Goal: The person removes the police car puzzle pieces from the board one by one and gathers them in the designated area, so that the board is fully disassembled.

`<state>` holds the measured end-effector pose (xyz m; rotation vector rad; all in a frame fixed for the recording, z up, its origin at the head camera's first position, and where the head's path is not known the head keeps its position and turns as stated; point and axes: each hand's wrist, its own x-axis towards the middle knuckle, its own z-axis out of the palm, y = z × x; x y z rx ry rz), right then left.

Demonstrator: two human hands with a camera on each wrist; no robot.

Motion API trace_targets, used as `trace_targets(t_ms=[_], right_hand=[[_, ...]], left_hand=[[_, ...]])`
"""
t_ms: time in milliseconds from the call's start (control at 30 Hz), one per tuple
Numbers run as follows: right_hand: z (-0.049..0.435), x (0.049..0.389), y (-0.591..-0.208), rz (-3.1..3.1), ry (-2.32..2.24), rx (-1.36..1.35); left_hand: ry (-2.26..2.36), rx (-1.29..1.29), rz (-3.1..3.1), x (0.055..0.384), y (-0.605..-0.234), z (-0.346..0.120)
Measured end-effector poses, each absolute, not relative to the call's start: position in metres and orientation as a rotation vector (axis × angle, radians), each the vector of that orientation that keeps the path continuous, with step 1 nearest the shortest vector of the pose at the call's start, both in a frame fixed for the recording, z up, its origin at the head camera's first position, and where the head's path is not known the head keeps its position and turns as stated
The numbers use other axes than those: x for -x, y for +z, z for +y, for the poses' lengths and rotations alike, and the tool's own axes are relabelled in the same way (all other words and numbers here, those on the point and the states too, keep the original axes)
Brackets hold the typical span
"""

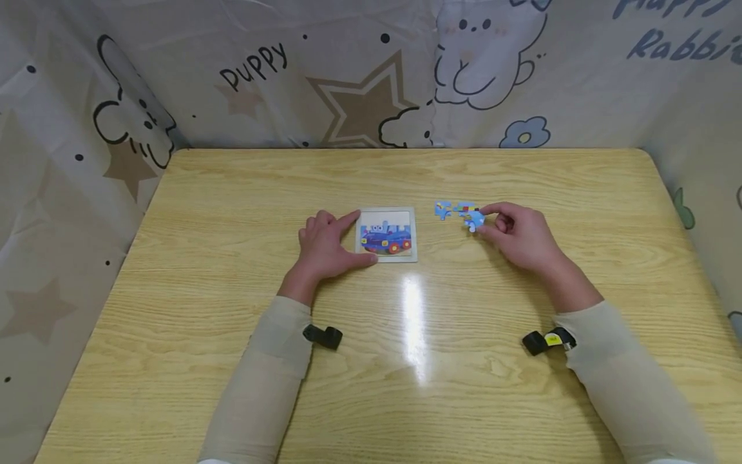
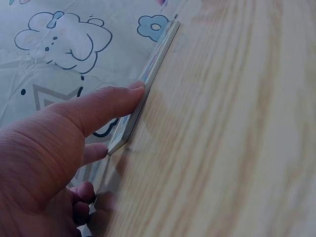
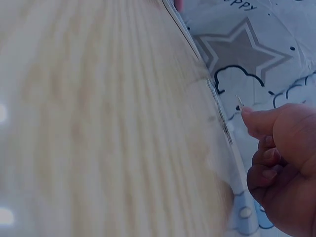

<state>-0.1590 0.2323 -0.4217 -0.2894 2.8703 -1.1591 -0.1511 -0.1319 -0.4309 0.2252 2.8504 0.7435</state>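
Observation:
In the head view a small square puzzle board [image 1: 415,235] with a pale frame lies on the table, its lower part filled with a blue vehicle picture and a pale strip showing along the top. My left hand [image 1: 327,245] holds it by the left side, thumb on the near edge and index finger at the far left corner. The thumb [image 2: 116,101] presses the board's edge [image 2: 160,59] in the left wrist view. Between thumb and index finger my right hand [image 1: 520,235] pinches a blue puzzle piece [image 1: 473,222], seen as a thin sliver [image 3: 239,101] in the right wrist view.
Two loose puzzle pieces lie right of the board: a blue one [image 1: 443,209] and a multicoloured one [image 1: 464,207], partly covered by the held piece. The wooden table [image 1: 232,193] meets a printed cloth [image 1: 261,129] at its back edge.

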Motion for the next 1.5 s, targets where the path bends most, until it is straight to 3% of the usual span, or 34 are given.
trace_targets(t_ms=[500, 1500], right_hand=[[0.271, 0.180, -0.426, 2.886, -1.111, 0.288], [0.273, 0.195, -0.428, 2.924, -0.942, 0.404]], left_hand=[[0.762, -0.215, 2.846, 0.151, -0.431, -0.130], [0.754, -0.222, 2.847, 0.151, -0.431, -0.132]])
